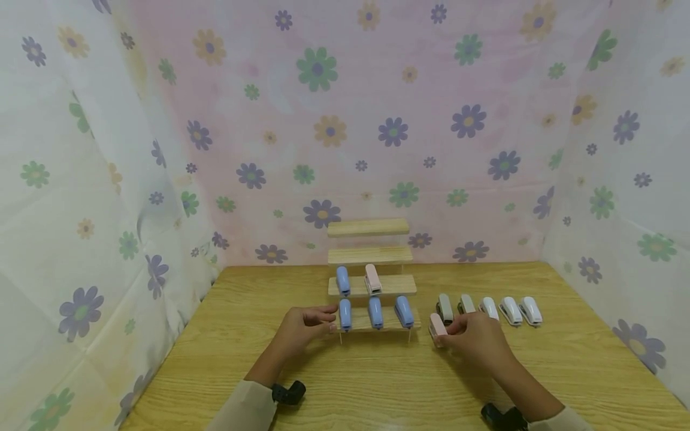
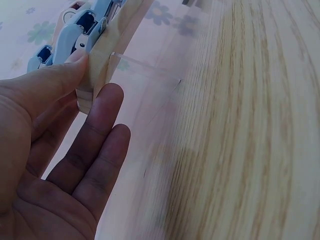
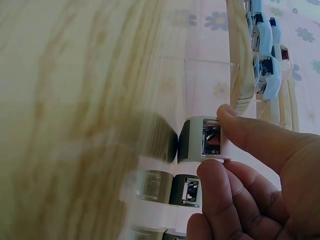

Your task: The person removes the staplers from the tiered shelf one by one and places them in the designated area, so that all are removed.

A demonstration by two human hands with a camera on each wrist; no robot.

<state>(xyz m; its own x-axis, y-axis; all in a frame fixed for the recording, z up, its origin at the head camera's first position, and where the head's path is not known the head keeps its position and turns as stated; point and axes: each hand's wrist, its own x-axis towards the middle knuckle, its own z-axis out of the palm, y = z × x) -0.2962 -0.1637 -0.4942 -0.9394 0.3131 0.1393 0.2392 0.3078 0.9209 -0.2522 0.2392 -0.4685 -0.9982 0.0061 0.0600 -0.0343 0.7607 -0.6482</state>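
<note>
My right hand (image 1: 480,341) pinches a pink mini stapler (image 1: 438,326) between thumb and fingers, low at the table right of a stepped wooden rack (image 1: 372,256). In the right wrist view this stapler (image 3: 204,140) shows its open metal end, its base at the table surface. My left hand (image 1: 302,329) is at the left end of the rack's lowest step, its thumb (image 2: 77,62) touching that end and its other fingers loosely extended. Blue staplers (image 1: 375,312) stand on the lowest step. Above them, one blue stapler (image 1: 342,280) and one pink stapler (image 1: 372,279) share the second step.
Right of the rack, a row on the table holds two grey-green staplers (image 1: 444,308), one partly behind my right hand, and three white staplers (image 1: 530,310). Clear legs (image 1: 409,336) support the rack. Flowered cloth (image 1: 431,90) hangs behind and at both sides.
</note>
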